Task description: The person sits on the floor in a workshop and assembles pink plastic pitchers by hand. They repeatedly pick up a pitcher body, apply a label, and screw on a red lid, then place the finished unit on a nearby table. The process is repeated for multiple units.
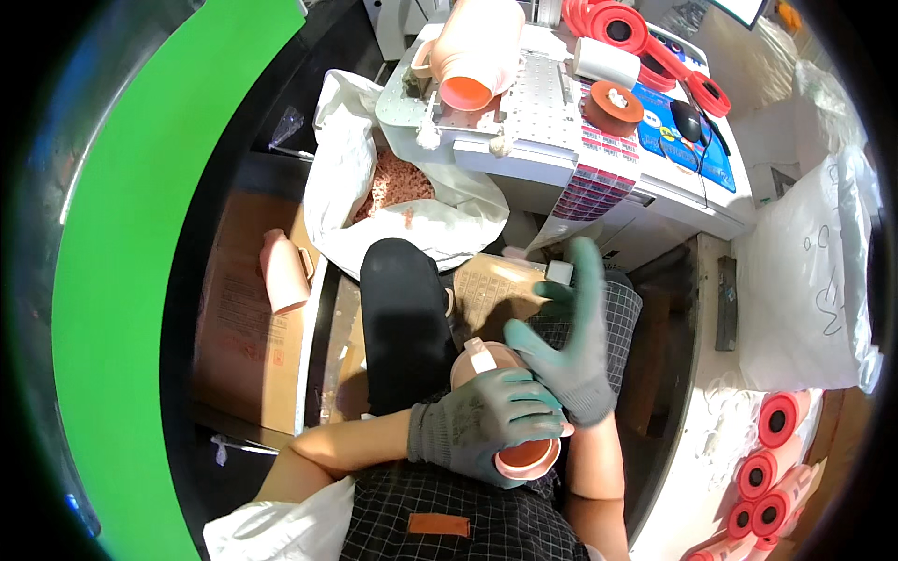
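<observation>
My left hand (pixel 482 421), in a grey-green glove, grips a pink plastic jug (pixel 526 456) held over my lap, its open mouth facing me. My right hand (pixel 572 337), gloved the same, is spread open against the far side of the jug's body, fingers pointing up toward a strip of stickers (pixel 589 192) that hangs off the machine table's edge. A white label (pixel 477 355) shows on the jug near its handle end.
A second pink jug (pixel 472 47) lies on the white machine table (pixel 524 122) ahead, beside a brown tape roll (pixel 613 105) and red reels (pixel 622 26). A white sack of pink bits (pixel 398 182) stands left. Another jug (pixel 283 269) rests on a cardboard box (pixel 238 318). Red rolls (pixel 772 467) are stacked right.
</observation>
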`<state>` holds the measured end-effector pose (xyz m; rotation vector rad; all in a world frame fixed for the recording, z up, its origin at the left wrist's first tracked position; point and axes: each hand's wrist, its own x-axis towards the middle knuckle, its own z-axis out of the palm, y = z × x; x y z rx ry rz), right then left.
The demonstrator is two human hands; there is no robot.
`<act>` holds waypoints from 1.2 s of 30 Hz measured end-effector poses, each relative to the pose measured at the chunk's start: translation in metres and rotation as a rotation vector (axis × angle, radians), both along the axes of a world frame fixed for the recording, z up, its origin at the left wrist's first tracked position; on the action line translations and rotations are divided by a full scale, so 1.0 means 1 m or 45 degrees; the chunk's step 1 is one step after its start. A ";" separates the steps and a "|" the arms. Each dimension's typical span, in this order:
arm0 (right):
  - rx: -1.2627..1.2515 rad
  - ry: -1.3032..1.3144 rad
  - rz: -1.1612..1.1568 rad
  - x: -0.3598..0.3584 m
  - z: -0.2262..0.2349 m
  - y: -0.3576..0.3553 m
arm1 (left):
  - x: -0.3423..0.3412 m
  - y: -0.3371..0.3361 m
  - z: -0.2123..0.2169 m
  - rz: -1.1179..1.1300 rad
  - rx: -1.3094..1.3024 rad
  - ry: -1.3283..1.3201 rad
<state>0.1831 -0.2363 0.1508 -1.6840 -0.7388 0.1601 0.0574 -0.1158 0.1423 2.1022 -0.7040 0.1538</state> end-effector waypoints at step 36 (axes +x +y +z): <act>0.677 0.454 -1.284 0.063 -0.090 -0.328 | 0.063 0.019 -0.006 0.247 -0.012 0.054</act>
